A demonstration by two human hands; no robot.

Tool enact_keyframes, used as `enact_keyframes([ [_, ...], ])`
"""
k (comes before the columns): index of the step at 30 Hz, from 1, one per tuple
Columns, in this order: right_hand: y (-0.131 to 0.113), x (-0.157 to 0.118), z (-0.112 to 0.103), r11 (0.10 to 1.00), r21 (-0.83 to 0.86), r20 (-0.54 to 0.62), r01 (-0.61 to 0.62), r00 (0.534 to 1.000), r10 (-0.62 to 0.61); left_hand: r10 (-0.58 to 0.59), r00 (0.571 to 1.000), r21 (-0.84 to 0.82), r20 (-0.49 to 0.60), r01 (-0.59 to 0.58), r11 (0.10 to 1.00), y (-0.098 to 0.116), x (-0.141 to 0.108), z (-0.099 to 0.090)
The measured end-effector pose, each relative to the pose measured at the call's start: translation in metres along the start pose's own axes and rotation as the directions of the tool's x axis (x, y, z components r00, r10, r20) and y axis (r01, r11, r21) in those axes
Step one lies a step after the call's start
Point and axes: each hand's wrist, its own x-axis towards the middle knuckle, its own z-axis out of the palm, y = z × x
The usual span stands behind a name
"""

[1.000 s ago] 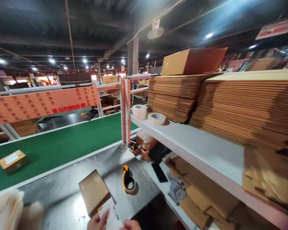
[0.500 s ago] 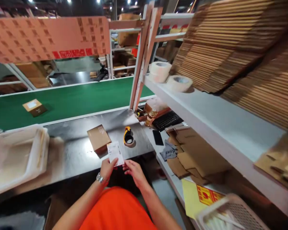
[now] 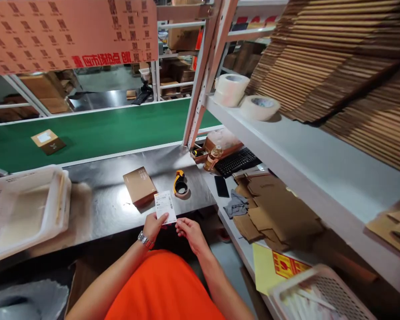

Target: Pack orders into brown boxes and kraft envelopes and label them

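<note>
A white printed shipping label (image 3: 165, 205) is held at the front edge of the metal table (image 3: 106, 213). My left hand (image 3: 155, 225), with a silver watch at the wrist, is closed on its lower left side, thumb on top. The fingers of my right hand (image 3: 188, 230) pinch the label's lower right corner. Just beyond the label lies a closed brown cardboard box (image 3: 140, 186). A yellow and black tape dispenser (image 3: 180, 183) stands to the right of the box, apart from both hands.
Behind the table runs a green conveyor belt (image 3: 126, 120) carrying a small box (image 3: 48, 141). White plastic baskets (image 3: 26, 213) stand at the left. On the right are a shelf (image 3: 306, 155) with tape rolls (image 3: 231, 90) and stacked cardboard, a phone (image 3: 222, 186), a keyboard (image 3: 238, 162) and flattened cartons (image 3: 280, 213).
The view has shifted slightly, and the scene looks sharper. Both hands keep their hold on the label. The box and tape dispenser stay in place on the table.
</note>
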Motion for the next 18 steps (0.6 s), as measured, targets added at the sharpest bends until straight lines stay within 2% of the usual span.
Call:
enact_keyframes([
  [5, 0.0, 0.007, 0.004, 0.997, -0.068, -0.002, 0.025, 1.0, -0.025, -0.047, 0.999, -0.017, 0.025, 0.047, 0.999, 0.002, 0.001, -0.005],
  [9, 0.003, 0.012, 0.01, 0.999, -0.041, -0.005, 0.018, 1.0, -0.019, -0.089, 0.993, 0.011, 0.073, 0.088, 0.996, 0.0, 0.004, -0.009],
  [11, 0.005, 0.015, 0.014, 1.0, -0.025, -0.013, 0.014, 1.0, -0.015, -0.092, 0.995, 0.084, 0.029, 0.09, 0.992, 0.0, 0.004, -0.012],
  [14, 0.008, 0.018, 0.02, 1.0, 0.005, -0.025, 0.015, 1.0, -0.015, 0.059, 0.994, 0.215, -0.092, -0.039, 0.976, 0.002, 0.003, -0.016],
  [15, 0.009, 0.019, 0.022, 1.0, 0.021, -0.023, 0.012, 1.0, -0.011, 0.131, 0.989, 0.239, -0.072, -0.11, 0.965, 0.004, 0.002, -0.017],
  [18, 0.012, 0.023, 0.026, 0.999, 0.042, 0.005, -0.001, 1.0, 0.001, 0.25, 0.958, 0.222, 0.138, -0.276, 0.935, 0.011, -0.005, -0.019],
])
